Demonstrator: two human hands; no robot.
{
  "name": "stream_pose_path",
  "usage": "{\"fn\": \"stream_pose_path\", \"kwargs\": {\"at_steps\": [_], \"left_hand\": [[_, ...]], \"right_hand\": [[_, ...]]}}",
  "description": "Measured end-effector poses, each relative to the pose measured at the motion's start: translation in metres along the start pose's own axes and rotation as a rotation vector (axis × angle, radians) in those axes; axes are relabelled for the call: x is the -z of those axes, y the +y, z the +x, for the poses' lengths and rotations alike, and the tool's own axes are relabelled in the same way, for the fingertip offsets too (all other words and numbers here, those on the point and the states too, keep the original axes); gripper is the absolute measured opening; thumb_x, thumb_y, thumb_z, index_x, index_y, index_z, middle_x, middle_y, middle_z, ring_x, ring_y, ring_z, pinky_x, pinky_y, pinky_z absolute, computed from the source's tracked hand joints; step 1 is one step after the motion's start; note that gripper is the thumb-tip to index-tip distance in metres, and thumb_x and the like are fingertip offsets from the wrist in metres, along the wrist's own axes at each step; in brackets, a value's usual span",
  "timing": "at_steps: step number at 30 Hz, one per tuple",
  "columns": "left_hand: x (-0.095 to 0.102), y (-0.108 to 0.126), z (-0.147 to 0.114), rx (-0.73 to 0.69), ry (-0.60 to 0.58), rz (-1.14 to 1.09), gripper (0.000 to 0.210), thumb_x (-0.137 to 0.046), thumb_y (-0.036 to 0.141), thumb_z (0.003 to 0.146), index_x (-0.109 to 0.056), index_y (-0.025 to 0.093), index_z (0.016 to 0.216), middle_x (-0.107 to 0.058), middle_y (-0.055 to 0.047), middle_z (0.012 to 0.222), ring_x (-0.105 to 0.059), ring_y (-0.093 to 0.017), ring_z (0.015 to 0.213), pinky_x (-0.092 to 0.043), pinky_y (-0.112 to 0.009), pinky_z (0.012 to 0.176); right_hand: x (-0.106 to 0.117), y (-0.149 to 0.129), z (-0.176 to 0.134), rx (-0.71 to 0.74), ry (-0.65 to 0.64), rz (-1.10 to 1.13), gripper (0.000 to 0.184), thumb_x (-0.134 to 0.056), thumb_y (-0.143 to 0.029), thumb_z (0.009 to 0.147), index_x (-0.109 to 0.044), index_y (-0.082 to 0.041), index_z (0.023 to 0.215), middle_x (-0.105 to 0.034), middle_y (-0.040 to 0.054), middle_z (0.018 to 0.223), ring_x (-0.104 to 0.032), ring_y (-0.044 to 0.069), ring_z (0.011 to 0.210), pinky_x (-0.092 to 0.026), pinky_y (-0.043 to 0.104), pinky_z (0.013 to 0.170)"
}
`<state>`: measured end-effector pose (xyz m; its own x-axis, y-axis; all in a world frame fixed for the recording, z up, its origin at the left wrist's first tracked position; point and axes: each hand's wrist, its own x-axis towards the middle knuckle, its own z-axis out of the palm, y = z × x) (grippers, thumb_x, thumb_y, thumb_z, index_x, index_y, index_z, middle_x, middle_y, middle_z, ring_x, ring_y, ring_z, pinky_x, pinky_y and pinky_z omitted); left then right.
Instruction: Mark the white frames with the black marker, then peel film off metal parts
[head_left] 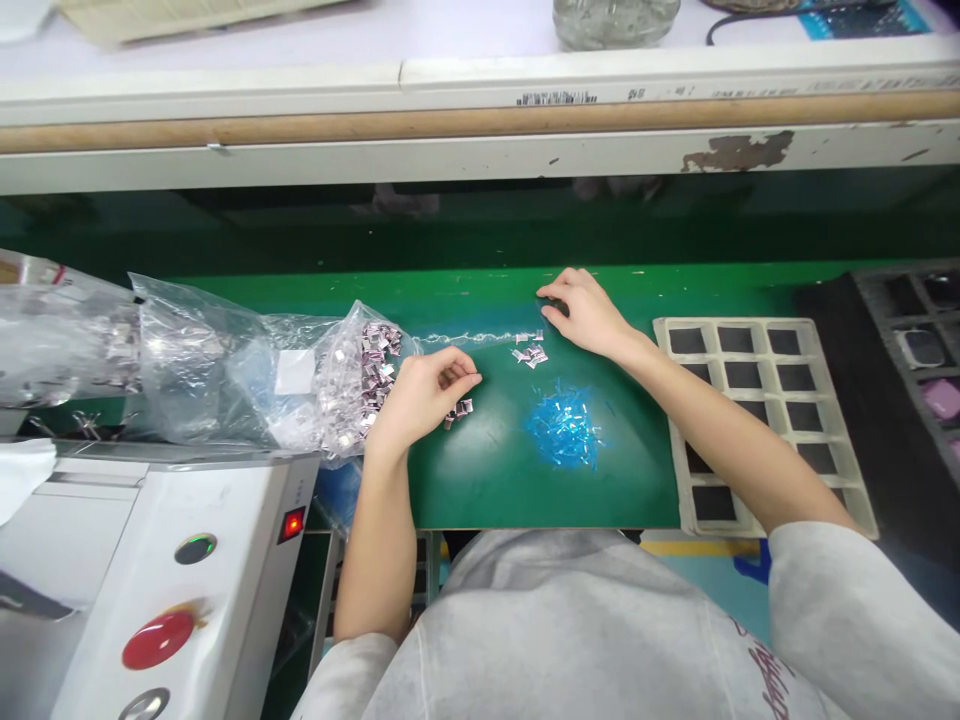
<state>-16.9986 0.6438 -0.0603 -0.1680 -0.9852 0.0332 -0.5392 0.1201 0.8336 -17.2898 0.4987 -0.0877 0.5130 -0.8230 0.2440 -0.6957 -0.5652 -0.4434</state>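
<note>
My left hand (429, 392) is over the green work surface at the mouth of a clear plastic bag (341, 370). Its thumb and fingertips are pressed together; whatever is between them is too small to make out. Small shiny metal parts (380, 350) spill from the bag beside this hand, and several more lie just under its fingers. My right hand (583, 312) hovers farther back, thumb and forefinger slightly apart with nothing visible between them. Just left of it is a small group of metal parts (532, 354). Nearer to me lies a heap of blue film strips (566, 427).
A pale compartment tray (821, 400) sits under my right forearm, with a dark foam tray (919, 330) beyond it. At left stands a white machine (202, 600) with a red button (157, 640). A white shelf (480, 85) spans the back, holding a glass jar (615, 22).
</note>
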Motion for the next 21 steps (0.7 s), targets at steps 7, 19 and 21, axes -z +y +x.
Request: {"fn": "stream_pose_path", "kwargs": {"at_steps": [7,19,21], "left_hand": [[-0.014,-0.004,0.0,0.011,0.108,-0.28,0.018,-0.087,0.039,0.088,-0.078,0.023,0.087,-0.083,-0.005,0.085,-0.081,-0.022,0.078,-0.068,-0.036,0.079],[-0.022,0.005,0.004,0.064,0.181,-0.514,0.026,-0.097,0.036,0.079,-0.082,0.021,0.095,-0.083,-0.005,0.085,-0.08,-0.02,0.077,-0.069,-0.032,0.076],[-0.023,0.003,0.005,0.056,0.199,-0.505,0.025,-0.096,0.037,0.079,-0.084,0.021,0.095,-0.083,-0.005,0.085,-0.08,-0.019,0.077,-0.069,-0.033,0.077]], "right_hand": [[-0.01,0.01,-0.006,-0.025,0.069,0.033,0.029,-0.062,-0.024,0.1,-0.082,-0.019,0.12,-0.069,0.0167,0.12,-0.063,0.039,0.118,-0.054,0.067,0.111],[-0.011,0.009,-0.01,-0.018,0.106,0.026,0.027,-0.062,-0.024,0.103,-0.086,-0.02,0.116,-0.069,0.0157,0.115,-0.062,0.038,0.114,-0.054,0.067,0.107],[-0.012,0.009,-0.011,-0.017,0.118,0.035,0.027,-0.062,-0.025,0.103,-0.085,-0.02,0.115,-0.069,0.0153,0.115,-0.061,0.038,0.113,-0.054,0.067,0.107]]}}
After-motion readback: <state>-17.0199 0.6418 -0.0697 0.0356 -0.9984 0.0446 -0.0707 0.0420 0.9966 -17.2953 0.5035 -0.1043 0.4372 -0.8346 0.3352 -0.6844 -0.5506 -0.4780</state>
